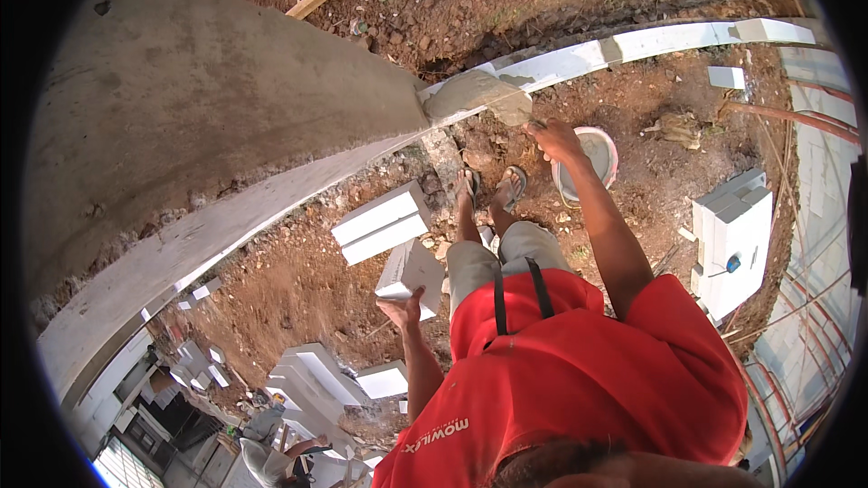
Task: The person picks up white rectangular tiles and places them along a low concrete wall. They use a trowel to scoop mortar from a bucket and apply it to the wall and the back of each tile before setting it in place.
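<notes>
The red shirt (579, 380) is filling the foreground while, beside the shorts (470, 267), the left hand (405, 309) is gripping the near end of a pale block (411, 264), probably rigid, weighty and chip-prone, best cradled underneath, and the right hand (554, 139) is clasping a trowel (514, 107).

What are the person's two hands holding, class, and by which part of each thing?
The right hand holds a grey trowel by its handle end. The left hand grips a pale block at its near end; whether lifted cannot be told.
</notes>
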{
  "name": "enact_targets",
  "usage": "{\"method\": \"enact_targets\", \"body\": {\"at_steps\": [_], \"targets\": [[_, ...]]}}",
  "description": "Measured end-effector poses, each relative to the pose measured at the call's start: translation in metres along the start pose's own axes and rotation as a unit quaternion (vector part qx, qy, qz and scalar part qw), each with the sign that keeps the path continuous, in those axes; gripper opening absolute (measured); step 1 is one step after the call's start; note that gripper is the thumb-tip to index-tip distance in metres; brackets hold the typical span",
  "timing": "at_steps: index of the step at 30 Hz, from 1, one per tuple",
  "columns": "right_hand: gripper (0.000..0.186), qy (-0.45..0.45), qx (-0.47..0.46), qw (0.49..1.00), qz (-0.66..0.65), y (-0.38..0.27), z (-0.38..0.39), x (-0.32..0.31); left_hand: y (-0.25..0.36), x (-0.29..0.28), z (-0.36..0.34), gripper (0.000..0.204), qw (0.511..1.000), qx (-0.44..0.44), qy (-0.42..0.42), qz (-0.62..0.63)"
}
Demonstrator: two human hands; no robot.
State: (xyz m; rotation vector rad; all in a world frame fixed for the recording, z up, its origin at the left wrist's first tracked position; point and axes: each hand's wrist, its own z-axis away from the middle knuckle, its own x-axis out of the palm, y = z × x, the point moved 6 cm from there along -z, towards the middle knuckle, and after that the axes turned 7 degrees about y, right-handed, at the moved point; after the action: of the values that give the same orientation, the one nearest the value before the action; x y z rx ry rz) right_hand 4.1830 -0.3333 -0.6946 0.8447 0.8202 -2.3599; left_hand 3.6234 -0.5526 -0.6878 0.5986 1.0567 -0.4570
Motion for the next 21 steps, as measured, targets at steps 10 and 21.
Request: {"method": "enact_targets", "body": {"at_steps": [10,21], "targets": [[0.056,-0.091,0.134,0.884,-0.439,-0.029,0.037,0.059,0.016,0.005,-0.008,0.111,0.997,0.02,-0.059,-0.054],[0.063,-0.042,-0.106,0.993,0.026,-0.054,0.042,0.101,0.031,-0.008,-0.035,0.116,0.987,0.06,-0.097,-0.112]]}}
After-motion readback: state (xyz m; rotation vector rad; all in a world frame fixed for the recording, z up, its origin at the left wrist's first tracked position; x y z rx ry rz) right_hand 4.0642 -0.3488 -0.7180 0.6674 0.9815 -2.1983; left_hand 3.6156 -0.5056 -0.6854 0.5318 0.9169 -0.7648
